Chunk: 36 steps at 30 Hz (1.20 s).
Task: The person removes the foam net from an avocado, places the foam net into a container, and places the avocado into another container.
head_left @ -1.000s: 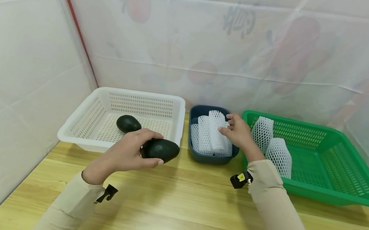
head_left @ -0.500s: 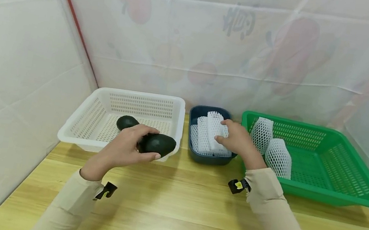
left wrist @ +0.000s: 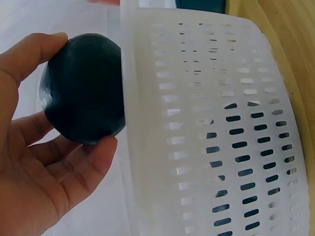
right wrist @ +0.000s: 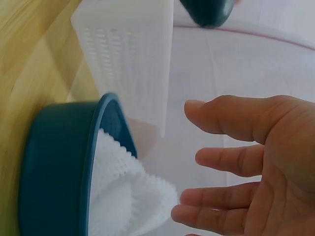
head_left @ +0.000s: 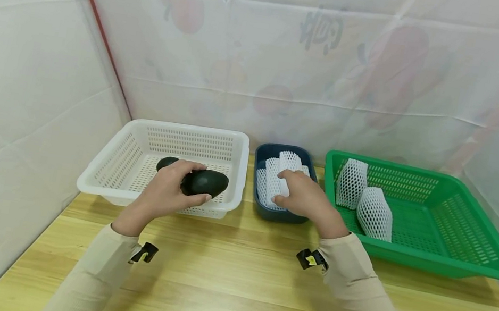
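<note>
Head view is giving us pale fabric sheeting that is enclosing the workspace, with faint reddish shapes and dark marks showing on its rear side and a thin red strip slanting down at the left. Below it, a light wooden table is spreading toward us, its yellowish grain catching a soft glare. Along the rear part of the table, a green basket is sitting at the right, a white basket at the left, and a small dark blue bin between them.

The left hand is gripping a dark fruit between thumb and fingers, and we are finding that fruit above the near right part of the white basket. It is looking smooth, oval and almost black-green, with a soft shine. The right hand is hovering at the bin with fingers extended and apart from the thumb, holding nothing. White foam nets are lying heaped in the bin, and two white-netted pieces are resting in the green basket's left part. A second dark fruit is lying in the white basket, partly hidden.
</note>
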Available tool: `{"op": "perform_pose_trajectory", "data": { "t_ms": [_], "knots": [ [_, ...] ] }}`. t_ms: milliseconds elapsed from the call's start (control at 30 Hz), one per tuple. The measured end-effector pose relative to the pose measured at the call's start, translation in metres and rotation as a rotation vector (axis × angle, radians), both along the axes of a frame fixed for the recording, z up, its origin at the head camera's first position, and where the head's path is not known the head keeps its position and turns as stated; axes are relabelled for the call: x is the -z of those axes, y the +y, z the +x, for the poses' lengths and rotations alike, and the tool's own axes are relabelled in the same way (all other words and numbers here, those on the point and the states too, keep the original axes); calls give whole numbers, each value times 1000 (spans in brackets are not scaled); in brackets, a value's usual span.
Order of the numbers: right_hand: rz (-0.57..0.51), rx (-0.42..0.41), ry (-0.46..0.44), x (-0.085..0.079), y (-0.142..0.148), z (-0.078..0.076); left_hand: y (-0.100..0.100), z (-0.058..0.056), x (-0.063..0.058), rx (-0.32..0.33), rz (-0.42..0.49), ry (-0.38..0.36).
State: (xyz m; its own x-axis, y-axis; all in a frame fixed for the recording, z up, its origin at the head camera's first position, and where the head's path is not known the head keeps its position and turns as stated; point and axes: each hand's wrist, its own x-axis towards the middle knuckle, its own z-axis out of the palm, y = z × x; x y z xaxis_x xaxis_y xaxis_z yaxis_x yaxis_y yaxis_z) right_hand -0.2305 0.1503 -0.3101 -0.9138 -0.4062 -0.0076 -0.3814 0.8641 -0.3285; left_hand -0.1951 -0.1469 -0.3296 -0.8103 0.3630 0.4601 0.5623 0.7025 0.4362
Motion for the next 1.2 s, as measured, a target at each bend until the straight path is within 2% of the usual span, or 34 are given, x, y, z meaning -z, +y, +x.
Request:
{"op": "perform_pose_trajectory", "data": {
  "t_ms": [167,400,600,733,1033,1200],
  "knots": [
    [15,-11,4,-1,-11,6,0,-6,1,-35,-6,-31],
    [-4,-33,-16,-2,-21,20,2,-11,3,-74,-54,-128],
    [2,-36,-22,-2,-23,26,2,-12,6,-77,-79,-133],
    [5,-37,-18,-3,-20,27,5,-10,5,-59,-87,-103],
    [4,-27,-1,-5,1,29,29,4,6,70,-120,23],
    [-20,-36,3,-5,13,29,42,6,6,99,-143,81]
  ]
}}
